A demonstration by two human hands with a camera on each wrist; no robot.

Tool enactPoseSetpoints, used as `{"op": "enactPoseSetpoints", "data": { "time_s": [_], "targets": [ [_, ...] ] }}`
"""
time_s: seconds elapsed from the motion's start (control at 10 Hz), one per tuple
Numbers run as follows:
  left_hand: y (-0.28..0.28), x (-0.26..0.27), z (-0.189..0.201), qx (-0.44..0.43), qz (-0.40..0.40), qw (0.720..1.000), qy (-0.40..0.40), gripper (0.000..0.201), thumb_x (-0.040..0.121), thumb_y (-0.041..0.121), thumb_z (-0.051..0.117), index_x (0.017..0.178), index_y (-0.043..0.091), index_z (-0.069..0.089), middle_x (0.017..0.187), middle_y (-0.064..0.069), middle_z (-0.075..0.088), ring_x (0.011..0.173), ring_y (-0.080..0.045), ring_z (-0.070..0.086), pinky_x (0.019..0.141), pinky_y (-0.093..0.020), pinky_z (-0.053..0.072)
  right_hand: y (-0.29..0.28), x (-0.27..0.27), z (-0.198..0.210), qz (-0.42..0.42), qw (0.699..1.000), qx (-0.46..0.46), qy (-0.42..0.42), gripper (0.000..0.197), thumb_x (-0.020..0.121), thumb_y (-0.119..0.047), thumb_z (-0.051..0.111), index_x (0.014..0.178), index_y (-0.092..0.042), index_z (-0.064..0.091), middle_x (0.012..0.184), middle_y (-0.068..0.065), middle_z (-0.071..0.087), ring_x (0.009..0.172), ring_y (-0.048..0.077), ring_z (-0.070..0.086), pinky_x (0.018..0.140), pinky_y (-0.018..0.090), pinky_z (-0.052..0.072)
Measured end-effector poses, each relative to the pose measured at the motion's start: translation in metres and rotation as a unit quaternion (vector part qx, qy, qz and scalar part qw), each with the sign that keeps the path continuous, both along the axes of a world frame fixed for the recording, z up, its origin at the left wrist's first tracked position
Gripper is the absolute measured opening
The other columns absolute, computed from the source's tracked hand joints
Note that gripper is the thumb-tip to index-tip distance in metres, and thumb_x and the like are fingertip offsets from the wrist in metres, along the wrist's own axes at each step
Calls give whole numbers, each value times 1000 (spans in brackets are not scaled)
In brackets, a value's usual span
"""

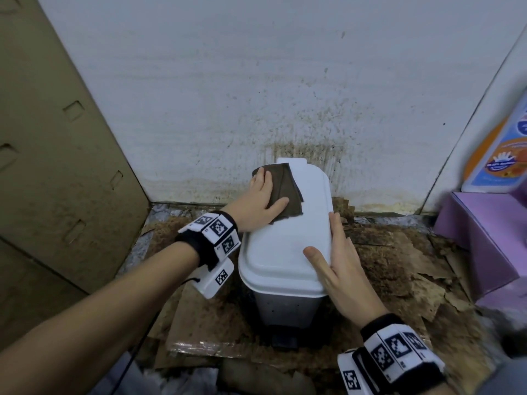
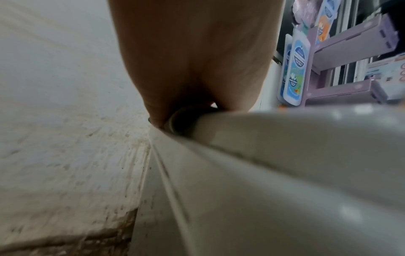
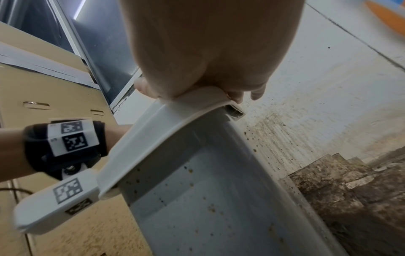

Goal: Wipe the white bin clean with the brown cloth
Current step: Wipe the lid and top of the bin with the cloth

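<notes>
We see the white plastic pedal bin (image 1: 288,252) on the floor by the stained wall (image 1: 256,81): light, stiff, smooth, likely to slide. Our left hand (image 1: 263,199) presses the soft, folded brown cloth (image 1: 282,189) flat on the lid's far left corner, fingers (image 1: 278,208) straight. Our right hand (image 1: 342,269) steadies the lid's right edge, its fingers straight and together.
</notes>
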State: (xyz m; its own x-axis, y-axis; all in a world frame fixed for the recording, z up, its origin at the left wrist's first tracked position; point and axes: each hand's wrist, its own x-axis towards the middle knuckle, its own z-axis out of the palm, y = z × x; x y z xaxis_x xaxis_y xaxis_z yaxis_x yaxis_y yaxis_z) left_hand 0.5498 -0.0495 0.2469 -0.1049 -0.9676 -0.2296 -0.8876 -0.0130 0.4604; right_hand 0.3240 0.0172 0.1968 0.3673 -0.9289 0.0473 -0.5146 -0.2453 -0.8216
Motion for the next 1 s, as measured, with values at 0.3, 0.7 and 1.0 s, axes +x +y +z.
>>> {"op": "enactPoseSetpoints", "data": {
  "time_s": [0.3, 0.7, 1.0],
  "targets": [
    [67, -16, -17, -56, 25, 995, 76, 82, 105, 54, 35, 161, 17, -13, 166, 7, -28, 153, -9, -23, 127, -34, -2, 1, 0, -5, -17, 999, 1, -47, 98, 79, -91, 31, 144, -53, -30, 163, -32, -9, 154, 5, -3, 126, 48, 12],
    [100, -46, -18, -129, -17, 985, -109, 68, 105, 53, 11, 161, 22, -11, 168, -1, -21, 153, -14, -26, 122, -32, -17, 5, -1, 5, -32, 988, 68, -133, 72, 96, -67, 21, 157, -43, -10, 159, -38, 8, 137, -28, 11, 112, 9, 12],
    [79, -97, -22, -163, -55, 973, -153, 72, 100, 50, 1, 163, 15, -1, 171, -11, -4, 158, -23, -9, 127, -41, -8, -2, -10, 9, -65, 973, 102, -195, 80, 84, -87, 19, 154, -54, 3, 160, -35, 13, 147, -13, 14, 126, 37, 15]
  ]
}}
